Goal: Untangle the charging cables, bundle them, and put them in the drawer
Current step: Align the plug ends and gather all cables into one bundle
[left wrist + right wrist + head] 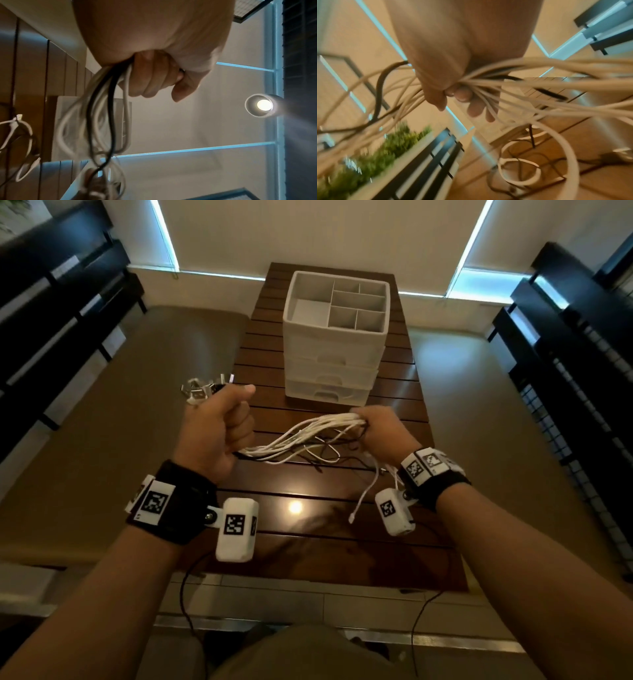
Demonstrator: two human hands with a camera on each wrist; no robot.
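We judge the task to be about midway. On the desk (329, 501) the drawer unit (335, 337) stands at the far end, well apart from our hands, and all three of its drawers look closed; only the divided tray on top lies open. So the putting away is not yet begun, and a drawer will have to be pulled out first.

The cables (308, 436), mostly white with a few black among them, are gathered into one loose hank strung between our two hands, above the desk. The main strands run roughly side by side, which suggests the worst of the tangle is out. Yet some loops sag onto the desk beneath, and a white end (352, 517) hangs loose below our right wrist, so the bundling is not finished.

Our left hand (219, 433) is raised in a fist, thumb on top, its fingers (150, 81) curled tight round one end of the hank; metal plugs (205, 388) stick out beyond it. Our right hand (383, 433) sits lower and to the right, palm turned down, its fingers (462, 94) closed on the other end, where the strands fan out to both sides. Both forearms reach forward from the near edge.
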